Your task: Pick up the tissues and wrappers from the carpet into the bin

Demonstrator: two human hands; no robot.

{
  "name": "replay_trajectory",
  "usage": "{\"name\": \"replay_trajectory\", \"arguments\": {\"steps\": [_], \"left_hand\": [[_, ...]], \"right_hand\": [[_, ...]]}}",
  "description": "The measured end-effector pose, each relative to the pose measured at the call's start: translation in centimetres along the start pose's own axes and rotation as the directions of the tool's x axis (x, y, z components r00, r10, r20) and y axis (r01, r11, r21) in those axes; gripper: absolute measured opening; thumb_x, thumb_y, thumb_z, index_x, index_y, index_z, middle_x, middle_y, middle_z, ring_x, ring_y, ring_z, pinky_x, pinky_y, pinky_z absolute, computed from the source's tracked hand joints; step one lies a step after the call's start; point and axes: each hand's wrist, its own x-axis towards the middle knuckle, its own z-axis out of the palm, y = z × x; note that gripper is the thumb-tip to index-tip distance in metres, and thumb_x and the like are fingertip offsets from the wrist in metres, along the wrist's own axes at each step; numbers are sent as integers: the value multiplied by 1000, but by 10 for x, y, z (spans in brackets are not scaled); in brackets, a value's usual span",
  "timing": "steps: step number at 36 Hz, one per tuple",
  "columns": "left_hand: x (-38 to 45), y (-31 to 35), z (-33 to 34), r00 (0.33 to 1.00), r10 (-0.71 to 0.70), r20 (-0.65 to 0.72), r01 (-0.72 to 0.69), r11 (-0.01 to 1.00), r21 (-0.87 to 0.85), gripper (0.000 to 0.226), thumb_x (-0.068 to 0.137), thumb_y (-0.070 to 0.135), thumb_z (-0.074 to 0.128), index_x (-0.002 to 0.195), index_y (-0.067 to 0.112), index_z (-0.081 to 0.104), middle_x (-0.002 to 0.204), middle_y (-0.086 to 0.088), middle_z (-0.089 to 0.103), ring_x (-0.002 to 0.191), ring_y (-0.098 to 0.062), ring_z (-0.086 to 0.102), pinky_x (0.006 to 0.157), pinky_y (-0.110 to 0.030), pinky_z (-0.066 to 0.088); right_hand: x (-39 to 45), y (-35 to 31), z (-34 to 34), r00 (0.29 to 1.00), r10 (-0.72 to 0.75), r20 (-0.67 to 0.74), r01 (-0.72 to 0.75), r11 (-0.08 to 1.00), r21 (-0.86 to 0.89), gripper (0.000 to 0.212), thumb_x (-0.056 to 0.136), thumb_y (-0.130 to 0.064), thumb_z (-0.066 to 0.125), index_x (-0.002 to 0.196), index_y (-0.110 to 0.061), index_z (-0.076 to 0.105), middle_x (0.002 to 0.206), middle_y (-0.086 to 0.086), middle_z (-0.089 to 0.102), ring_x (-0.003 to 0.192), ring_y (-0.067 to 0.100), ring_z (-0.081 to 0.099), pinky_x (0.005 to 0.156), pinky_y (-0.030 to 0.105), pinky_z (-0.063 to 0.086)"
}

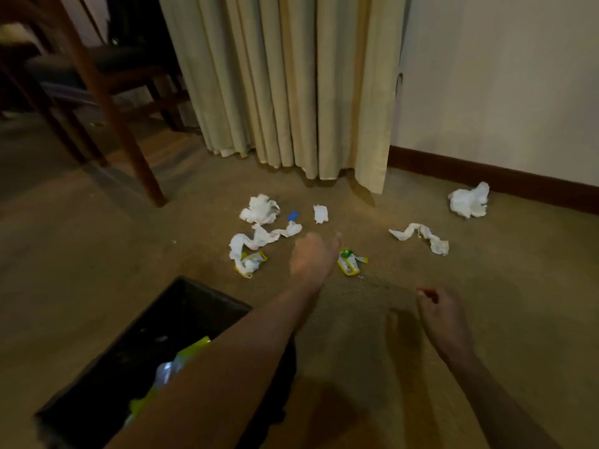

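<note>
Reaching step: the left hand, blurred, fingers apparently loose and empty, extends past the bin toward a yellow wrapper. The right hand hangs loosely curled, empty. Tissues lie beyond the bin. Next: pinch the wrapper.

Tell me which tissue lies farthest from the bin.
The crumpled tissue by the baseboard, far right. The other tissues lie in front of the curtain, closer to the bin.
</note>
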Motion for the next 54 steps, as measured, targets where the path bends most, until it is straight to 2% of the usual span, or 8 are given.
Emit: {"name": "replay_trajectory", "arguments": {"steps": [3,10,13,19,28,37,46,54], "left_hand": [[44,-9,53,977,-161,141,153,986,62,46,97,39,46,114,-1,63,117,-20,62,108,-31,59,85,-35,47],[82,-37,152,932,-343,116,334,939,87,41,93,27,51,132,12,47,131,-15,51,118,-31,52,92,-39,44],[96,-52,180,950,-296,100,293,955,43,55,90,30,59,139,21,37,137,-13,38,121,-30,46,96,-42,42],[130,-78,220,998,-35,60,17,961,277,58,94,48,49,145,30,30,155,-9,19,137,-33,24,106,-51,31],[137,-96,249,976,156,-149,-87,917,390,31,98,40,48,119,19,58,130,-4,52,115,-30,46,88,-47,39],[140,-97,253,966,159,-203,-52,891,451,26,93,36,50,94,11,57,107,-13,59,96,-33,54,79,-46,44],[139,-95,253,973,154,-172,-50,867,495,28,92,38,46,93,14,59,110,-9,57,93,-30,54,73,-44,45],[140,-94,251,980,131,-151,-40,868,495,29,91,37,45,92,13,61,109,-10,58,94,-31,55,74,-45,46]], "right_hand": [[35,27,13,996,3,92,5,996,-85,21,98,-20,48,115,-14,59,118,7,51,108,18,46,90,36,42],[95,53,49,983,117,141,-102,989,-110,23,96,-16,51,117,-11,60,121,14,52,117,27,44,101,43,38],[111,62,54,980,130,152,-117,989,-96,23,95,-15,50,114,-12,62,117,13,55,114,30,48,97,47,42],[139,88,59,987,110,119,-85,976,-198,26,96,-19,53,120,-14,59,124,11,50,118,27,42,104,43,35],[180,117,78,997,0,81,18,975,-221,27,97,-19,49,123,-17,56,121,9,47,115,23,41,99,42,39],[252,109,91,990,-138,1,128,913,-388,41,86,-10,55,127,-10,51,139,18,39,130,35,32,104,48,27],[292,112,113,999,-18,32,31,878,-478,55,97,-28,49,148,-24,29,160,8,10,146,33,9,110,59,15],[293,120,121,998,53,-45,-67,906,-417,45,98,-40,46,141,-29,40,145,14,34,135,36,26,107,58,18]]}}
